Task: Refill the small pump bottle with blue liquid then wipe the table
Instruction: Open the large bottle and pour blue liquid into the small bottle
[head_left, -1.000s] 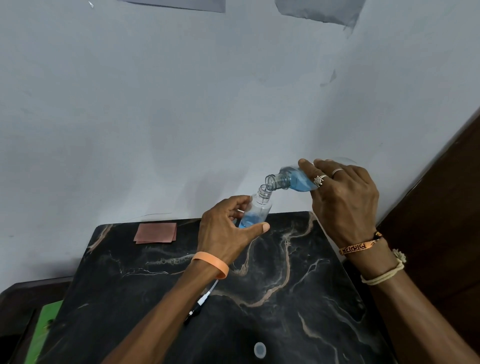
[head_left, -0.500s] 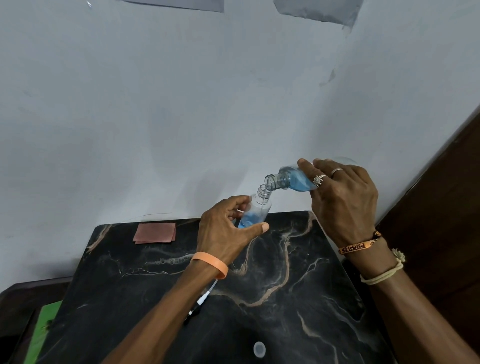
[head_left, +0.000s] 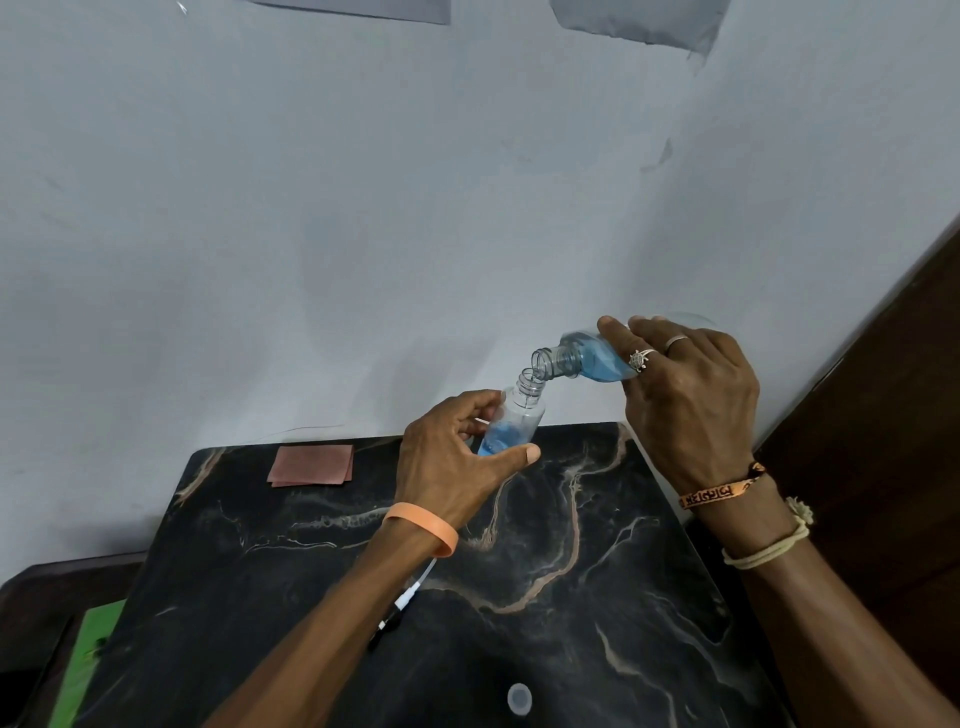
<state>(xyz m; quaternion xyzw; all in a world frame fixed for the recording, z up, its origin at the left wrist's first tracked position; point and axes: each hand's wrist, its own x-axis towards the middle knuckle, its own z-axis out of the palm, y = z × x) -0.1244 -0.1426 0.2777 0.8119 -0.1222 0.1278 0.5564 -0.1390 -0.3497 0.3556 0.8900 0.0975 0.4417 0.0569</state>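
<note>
Barely any movement since half a second back, same pour pose. Left hand (head_left: 447, 467) grips the small pump bottle (head_left: 519, 415), open-necked and part-filled with blue, at the far edge of the bench (head_left: 519, 597). Right hand (head_left: 691, 395) grips the larger bottle (head_left: 582, 358), tipped with its mouth at the small one's neck. Pink cloth (head_left: 311, 465) lies far-left on the bench.

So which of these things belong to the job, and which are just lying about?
In use: small bottle in left hand; tilted larger bottle in right hand; probably the pump top, round cap and pink cloth on the table.
Lying about: green object left of the table.
</note>
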